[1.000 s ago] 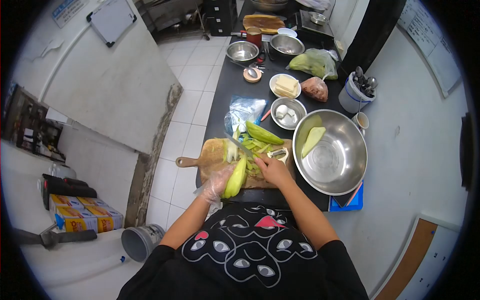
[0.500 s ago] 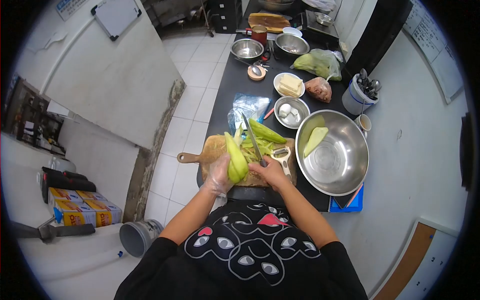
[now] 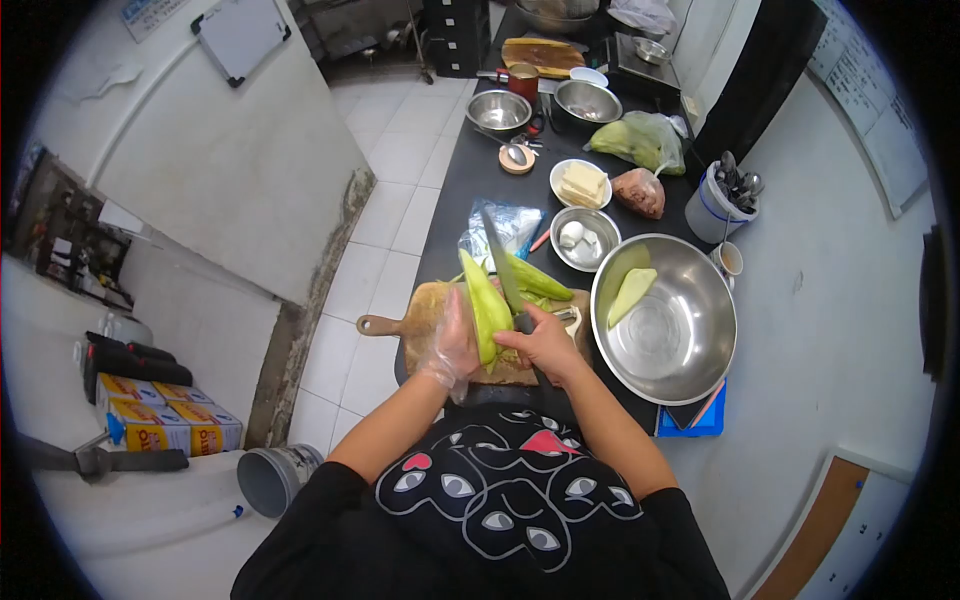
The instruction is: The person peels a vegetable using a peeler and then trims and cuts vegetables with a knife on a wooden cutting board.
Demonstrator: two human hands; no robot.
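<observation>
My left hand [image 3: 454, 338], in a clear plastic glove, holds a pale green fruit or vegetable [image 3: 486, 308] upright above the wooden cutting board [image 3: 425, 312]. My right hand [image 3: 546, 345] grips a knife [image 3: 502, 258], its blade pointing up and away beside the green piece. Behind the blade another long green piece [image 3: 540, 282] lies on the board among green peelings. A white peeler [image 3: 571, 318] rests near the board's right side, partly hidden by my right hand. One cut pale green piece [image 3: 632, 295] sits in the large metal bowl [image 3: 664, 350] on the right.
Beyond the board are a plastic bag [image 3: 508, 226], a small bowl with white pieces [image 3: 583, 240], a bowl of yellowish blocks [image 3: 581, 184] and a bag of brownish food [image 3: 639, 192]. A bucket of spoons [image 3: 712, 206] stands at the right wall. A grey bin [image 3: 275, 480] is at lower left.
The knife has swung from pointing left across the green piece to upright beside it. My left hand has raised and turned the green piece. The view has shifted slightly.
</observation>
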